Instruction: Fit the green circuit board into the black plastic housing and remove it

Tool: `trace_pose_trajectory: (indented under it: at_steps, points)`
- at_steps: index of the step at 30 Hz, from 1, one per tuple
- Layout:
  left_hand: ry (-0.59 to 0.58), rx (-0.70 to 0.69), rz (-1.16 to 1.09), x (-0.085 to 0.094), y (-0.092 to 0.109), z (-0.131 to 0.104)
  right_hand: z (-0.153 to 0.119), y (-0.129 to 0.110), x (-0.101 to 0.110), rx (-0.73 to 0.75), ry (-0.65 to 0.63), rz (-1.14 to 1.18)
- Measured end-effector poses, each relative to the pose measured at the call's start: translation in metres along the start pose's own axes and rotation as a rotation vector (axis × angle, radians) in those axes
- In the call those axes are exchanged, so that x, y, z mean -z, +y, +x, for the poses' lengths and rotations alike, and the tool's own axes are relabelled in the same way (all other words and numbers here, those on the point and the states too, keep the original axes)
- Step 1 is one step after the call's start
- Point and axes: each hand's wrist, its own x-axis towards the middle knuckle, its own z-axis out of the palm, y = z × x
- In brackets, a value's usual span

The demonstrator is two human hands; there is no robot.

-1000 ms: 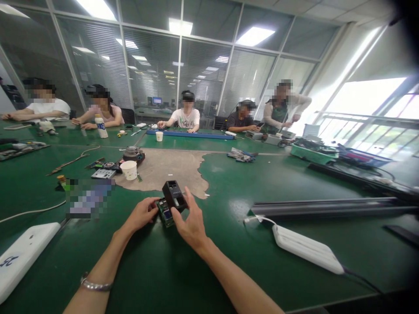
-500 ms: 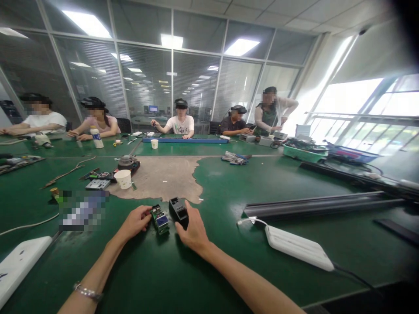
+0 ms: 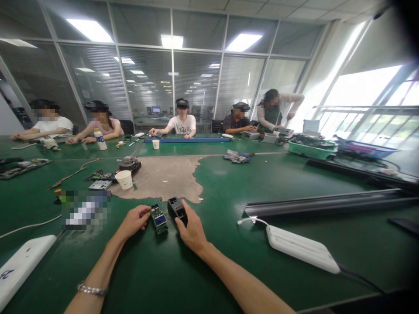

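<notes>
A green circuit board with a small blue screen (image 3: 159, 220) is on the green table, its left edge at the fingertips of my left hand (image 3: 135, 221). The fingers of that hand are curled together at the board's side. Just right of the board, a black plastic housing (image 3: 176, 208) lies tilted, with openings in its upper end. My right hand (image 3: 193, 226) holds the housing from the right, thumb at its lower end and fingers along its far side. A narrow gap separates board and housing.
A paper cup (image 3: 124, 179) stands beside loose electronic parts on a bare brown patch (image 3: 163, 179). Right are a white power strip (image 3: 301, 248) and a long black rail (image 3: 321, 203); another strip (image 3: 26, 266) lies left. Several people sit or stand across the table.
The view has shifted slightly. Across the table, the standing person leans further down, and the middle person's raised hand has come down to the table. My hands keep nearly the same pose.
</notes>
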Motion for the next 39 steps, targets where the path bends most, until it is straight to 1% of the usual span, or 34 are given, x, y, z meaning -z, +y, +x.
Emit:
trace_pose_trajectory:
  at_steps: [4,8,10,12,15,20,22,23,26,28,30,33,39]
  points:
    - [0.010,-0.046,0.026,-0.001,0.000,-0.003,0.010,-0.018,0.003,-0.025,0.076,0.086]
    - [0.006,-0.072,0.017,0.001,0.002,-0.005,0.024,-0.043,0.001,0.052,0.127,0.082]
    - [0.003,-0.088,0.019,0.002,0.002,-0.006,0.031,-0.051,-0.001,0.103,0.126,0.047]
    - [-0.003,-0.104,0.021,0.003,0.002,-0.007,0.036,-0.053,-0.003,0.123,0.112,-0.007]
    - [-0.014,-0.116,0.021,0.004,0.001,-0.006,0.033,-0.047,-0.003,0.089,0.065,-0.113]
    - [-0.030,-0.121,0.004,0.006,-0.002,-0.003,0.007,-0.033,-0.001,0.017,-0.109,-0.223]
    - [-0.024,-0.120,-0.004,0.006,-0.003,-0.003,-0.001,-0.030,-0.002,-0.014,-0.141,-0.230]
    - [-0.023,-0.118,-0.007,0.006,-0.003,-0.002,-0.002,-0.030,-0.002,-0.030,-0.136,-0.225]
    - [-0.045,-0.102,-0.029,0.007,-0.004,-0.002,0.007,-0.036,-0.002,-0.054,-0.076,-0.174]
    - [-0.072,-0.091,-0.050,0.008,-0.003,-0.001,0.018,-0.044,-0.002,-0.048,-0.022,-0.108]
    - [-0.091,-0.087,-0.064,0.009,-0.002,-0.001,0.029,-0.053,-0.003,-0.047,-0.006,-0.041]
    - [-0.100,-0.094,-0.069,0.009,0.000,-0.001,0.037,-0.064,-0.007,-0.062,-0.044,-0.035]
    - [-0.078,-0.090,-0.065,0.009,-0.002,-0.001,0.035,-0.071,-0.015,-0.060,-0.152,-0.123]
